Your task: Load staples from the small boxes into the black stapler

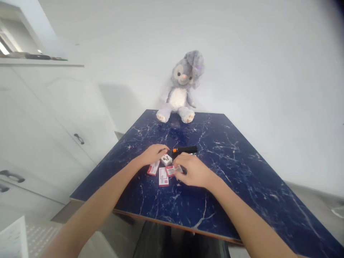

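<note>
My left hand (153, 154) reaches in from the left with its fingers stretched out and lightly bent, beside a small white box (166, 159) with a dark picture on top. On the other side, my right hand (195, 171) has its thumb and forefinger at a small red and white box (169, 171), gripping its right end. Two more flat red and white boxes lie close by, one under my left hand (153, 168) and one nearer me (163, 177). Just beyond my right hand is a black tool with an orange part (185, 149), which looks like a stapler; its lower portion is partly hidden.
A grey plush toy (178, 89) sits at the far end of the dark blue marbled table (215, 200), against the white wall. White cabinets (48, 132) with dark handles stand on the left. A dark seat (153, 240) shows below the table's near edge.
</note>
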